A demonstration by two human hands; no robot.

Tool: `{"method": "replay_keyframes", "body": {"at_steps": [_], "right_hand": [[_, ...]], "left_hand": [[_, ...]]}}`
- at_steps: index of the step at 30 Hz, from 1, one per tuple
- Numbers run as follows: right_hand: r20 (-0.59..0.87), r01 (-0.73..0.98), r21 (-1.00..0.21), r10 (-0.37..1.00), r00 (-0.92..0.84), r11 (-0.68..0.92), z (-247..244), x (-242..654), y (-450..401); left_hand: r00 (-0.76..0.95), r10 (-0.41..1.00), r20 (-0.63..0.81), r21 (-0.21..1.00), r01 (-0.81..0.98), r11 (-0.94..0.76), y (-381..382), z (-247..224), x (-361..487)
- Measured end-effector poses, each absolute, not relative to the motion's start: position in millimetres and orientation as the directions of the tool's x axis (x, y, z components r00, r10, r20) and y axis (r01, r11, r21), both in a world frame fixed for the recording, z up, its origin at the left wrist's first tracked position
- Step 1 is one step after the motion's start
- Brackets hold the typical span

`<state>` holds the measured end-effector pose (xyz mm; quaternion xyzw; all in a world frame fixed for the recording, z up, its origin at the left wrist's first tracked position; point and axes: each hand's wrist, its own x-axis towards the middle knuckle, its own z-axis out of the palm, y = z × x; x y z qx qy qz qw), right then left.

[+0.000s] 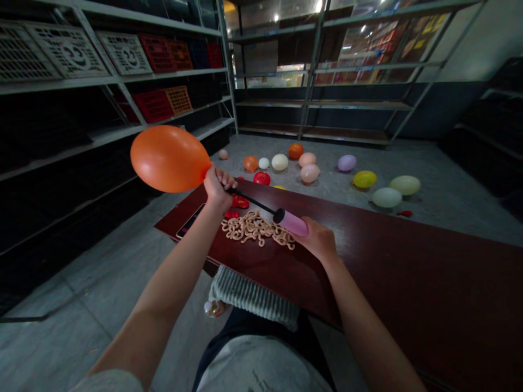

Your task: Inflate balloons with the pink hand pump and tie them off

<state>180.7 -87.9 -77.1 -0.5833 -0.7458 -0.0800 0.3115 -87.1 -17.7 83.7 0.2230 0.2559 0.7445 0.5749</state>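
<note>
A large inflated orange balloon (pixel 169 159) extends to the left from my left hand (pixel 218 187), whose fingers are closed round its neck at the tip of a hand pump. The pump's black rod runs down and right into its pink barrel (pixel 293 222). My right hand (pixel 316 238) is wrapped round the barrel's far end. Beneath the pump, a pile of beige uninflated balloons (pixel 253 227) lies on the dark red table (pixel 392 256). Some red uninflated balloons (pixel 240 202) lie just behind the pile, partly behind my left hand.
A phone (pixel 190 221) lies at the table's left end. Beyond the table, several inflated balloons rest on the grey floor, among them a yellow one (pixel 364 179) and a purple one (pixel 347 163). Metal shelves (pixel 272 103) with crates on the left side stand around.
</note>
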Motion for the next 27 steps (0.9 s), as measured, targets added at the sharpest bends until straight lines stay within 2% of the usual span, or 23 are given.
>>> {"method": "replay_keyframes", "body": {"at_steps": [7,14,17,22,27], "right_hand": [[0.543,0.900,-0.362,0.840,-0.009,0.244,-77.7,181.1,-89.5],[0.520,0.849,-0.504,0.841,0.150,0.161,-86.0,187.1,-85.3],[0.505,0.829,-0.542,0.841,0.192,0.136,-85.8,187.6,-84.7],[0.463,0.816,-0.575,0.847,0.259,0.065,-82.3,188.9,-84.3],[0.460,0.843,-0.538,0.838,0.292,0.002,-82.0,193.0,-85.2]], "left_hand": [[-0.190,0.962,0.196,0.677,-0.684,-0.273,-26.4,122.1,-45.3],[-0.094,0.958,0.272,0.674,-0.692,-0.259,-14.9,143.2,10.3],[-0.005,0.953,0.301,0.703,-0.675,-0.226,-9.4,133.3,35.2],[0.111,0.952,0.284,0.731,-0.668,-0.140,-7.9,91.4,79.4],[0.129,0.952,0.277,0.740,-0.661,-0.126,-10.6,58.6,97.2]]}}
